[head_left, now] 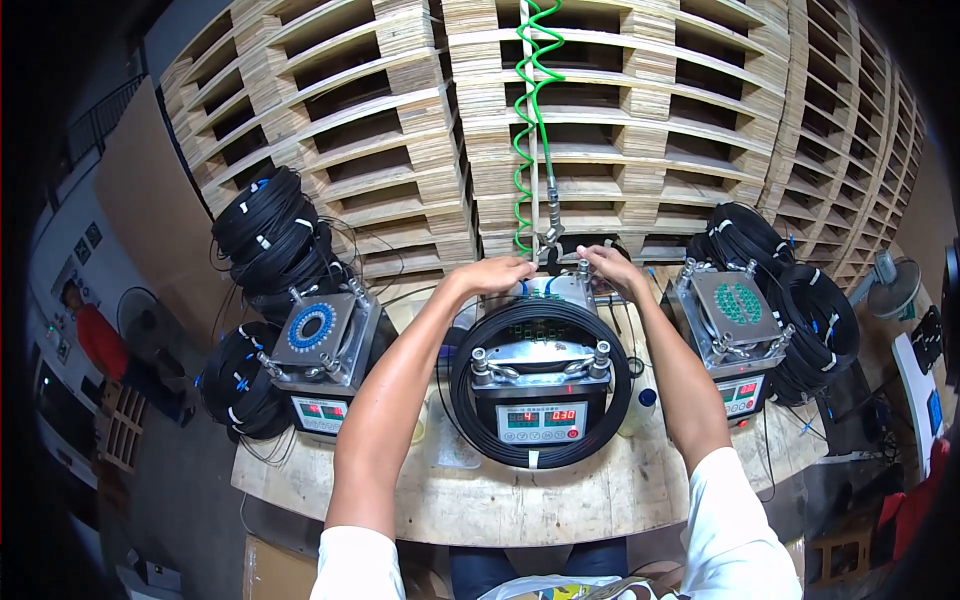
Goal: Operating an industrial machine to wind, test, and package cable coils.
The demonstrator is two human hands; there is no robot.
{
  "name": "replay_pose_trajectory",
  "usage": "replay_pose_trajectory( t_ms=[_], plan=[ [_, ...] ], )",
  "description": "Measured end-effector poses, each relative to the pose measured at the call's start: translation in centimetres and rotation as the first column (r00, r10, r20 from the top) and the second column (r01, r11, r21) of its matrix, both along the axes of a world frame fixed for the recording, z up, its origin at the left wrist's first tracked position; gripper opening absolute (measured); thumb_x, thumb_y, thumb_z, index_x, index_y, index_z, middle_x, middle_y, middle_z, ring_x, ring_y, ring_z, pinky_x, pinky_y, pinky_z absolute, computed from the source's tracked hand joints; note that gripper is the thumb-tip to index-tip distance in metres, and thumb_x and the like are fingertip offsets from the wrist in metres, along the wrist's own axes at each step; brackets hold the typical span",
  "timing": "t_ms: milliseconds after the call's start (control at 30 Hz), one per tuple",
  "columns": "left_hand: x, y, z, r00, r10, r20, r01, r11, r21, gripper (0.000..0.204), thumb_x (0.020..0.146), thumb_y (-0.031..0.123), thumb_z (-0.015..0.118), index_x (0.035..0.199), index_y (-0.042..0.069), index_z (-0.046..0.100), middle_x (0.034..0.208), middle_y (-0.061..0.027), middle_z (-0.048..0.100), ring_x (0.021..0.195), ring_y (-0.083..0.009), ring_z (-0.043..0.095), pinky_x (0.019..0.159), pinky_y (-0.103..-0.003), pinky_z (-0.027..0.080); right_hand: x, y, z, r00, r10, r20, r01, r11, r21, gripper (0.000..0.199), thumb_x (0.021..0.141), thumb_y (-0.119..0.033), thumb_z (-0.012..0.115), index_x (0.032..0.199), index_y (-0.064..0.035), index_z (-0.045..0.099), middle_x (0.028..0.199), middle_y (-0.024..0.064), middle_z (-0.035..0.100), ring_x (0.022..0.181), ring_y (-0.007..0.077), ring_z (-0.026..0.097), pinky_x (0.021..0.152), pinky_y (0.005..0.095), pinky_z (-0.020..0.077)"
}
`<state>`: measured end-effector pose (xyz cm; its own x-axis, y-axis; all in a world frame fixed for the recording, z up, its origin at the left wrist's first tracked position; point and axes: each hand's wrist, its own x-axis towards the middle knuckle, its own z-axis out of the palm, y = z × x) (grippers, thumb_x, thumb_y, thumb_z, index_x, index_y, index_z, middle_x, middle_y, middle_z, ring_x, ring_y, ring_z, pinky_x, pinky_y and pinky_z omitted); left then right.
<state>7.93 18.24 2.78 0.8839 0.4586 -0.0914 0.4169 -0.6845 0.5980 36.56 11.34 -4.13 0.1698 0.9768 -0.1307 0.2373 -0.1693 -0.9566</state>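
Note:
My left hand (pixel 492 273) and my right hand (pixel 610 265) reach over the far edge of the middle metal machine (pixel 540 352), fingers curled down at its back, where short blue cable ends stick up. What the fingers hold is hidden. A coil of black cable (pixel 470 412) lies as a ring around this machine, which has a display panel with red and green digits (pixel 540 423) on its front. A green spiral air hose (pixel 531 120) with a metal nozzle hangs just above and between my hands.
Matching machines stand left (pixel 325 355), topped with a ring of blue plugs, and right (pixel 735 320), topped with green plugs. Black cable coils (pixel 272 232) pile beside both. All stand on a round wooden table (pixel 520 500). Stacked wooden pallets (pixel 400 130) rise behind. A person in red (pixel 95 335) stands far left.

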Motion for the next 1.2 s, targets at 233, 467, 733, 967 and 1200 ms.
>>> replay_pose_trajectory(
  t_ms=[233,467,733,967,1200],
  plan=[
    [-1.0,-0.5,1.0,0.998,0.054,-0.015,-0.055,0.994,-0.09,0.059,0.104,0.044,0.036,0.128,-0.004,0.059,0.13,-0.0223,0.061,0.122,-0.029,0.055,0.106,-0.037,0.039,-0.8,-0.4,0.1,0.971,0.124,-0.203,-0.082,0.975,0.206,0.03,0.097,-0.021,0.062,0.121,-0.0024,0.06,0.087,0.0005,0.059,0.069,0.0068,0.051,0.059,0.024,0.0414],
    [-1.7,-0.7,1.3,0.995,0.034,-0.092,-0.041,0.997,-0.071,0.057,0.105,0.044,0.034,0.133,-0.001,0.057,0.134,-0.0166,0.06,0.124,-0.0257,0.054,0.106,-0.035,0.041,-3.4,-0.8,0.9,0.992,0.004,-0.125,0.008,0.996,0.092,0.033,0.097,-0.035,0.065,0.115,-0.007,0.065,0.093,0.0004,0.059,0.071,0.0083,0.05,0.059,0.0258,0.0456],
    [-0.1,0.6,0.6,0.996,0.042,-0.081,-0.048,0.996,-0.072,0.057,0.106,0.045,0.036,0.131,-0.001,0.059,0.132,-0.016,0.061,0.12,-0.0253,0.056,0.103,-0.035,0.042,-0.2,-0.2,0.2,0.936,0.128,-0.326,-0.052,0.971,0.233,0.034,0.091,-0.006,0.064,0.124,-0.0073,0.058,0.093,0.0009,0.062,0.082,0.0084,0.059,0.072,0.0227,0.0484],
    [-0.7,1.5,0.6,1.0,-0.006,-0.013,0.005,0.994,-0.112,0.06,0.106,0.048,0.036,0.13,-0.001,0.06,0.129,-0.0157,0.063,0.119,-0.024,0.057,0.103,-0.037,0.043,-0.1,0.0,0.1,0.973,0.063,-0.221,-0.017,0.978,0.206,0.059,0.092,-0.02,0.071,0.141,-0.0076,0.041,0.083,0.0016,0.063,0.068,0.0082,0.054,0.058,0.026,0.0434],
    [-4.2,3.6,-0.3,0.938,0.336,0.086,-0.271,0.865,-0.423,0.079,0.099,0.071,0.026,0.131,0.009,0.063,0.131,-0.0132,0.062,0.127,-0.0253,0.052,0.11,-0.046,0.035,-2.8,-4.7,3.7,0.811,-0.549,0.202,0.227,0.613,0.756,0.031,0.094,-0.021,0.064,0.117,-0.0012,0.063,0.082,0.013,0.065,0.069,0.0179,0.057,0.065,0.0341,0.0475]
  ],
)
